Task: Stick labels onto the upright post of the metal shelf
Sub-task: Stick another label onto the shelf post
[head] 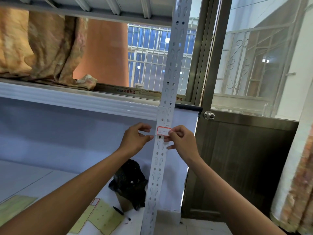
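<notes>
The label (163,131), a small white sticker with a red border, lies across the face of the post (169,78), a little below the shelf beam (76,100). We judge it nearly weightless and limp, with a tacky back that will grab whatever it meets first. So it wants holding by its very edges, never by the middle. It should crease or trap a wrinkle easily, and the post's punched slots give it a broken surface to bond to.

Our right hand (180,141) has the label's right end, its fingers (171,133) pinching that edge between thumb and forefinger. Our left hand (135,138) sits just beside the left end, thumb and forefinger curled toward each other. We cannot tell whether they pinch the label's edge or only hover by it. Nor can we tell whether the label is already pressed flat onto the metal.

The best hold, in our judgement, is the two short ends, with any smoothing done from the middle outward.

Below, on the lower shelf (25,175), lie yellowish backing sheets (105,217), a black pen (120,211) and a crumpled black bag (128,182). To the right stands a door (245,158) with a round knob (209,115). Bundled fabric (42,48) rests on the shelf above.
</notes>
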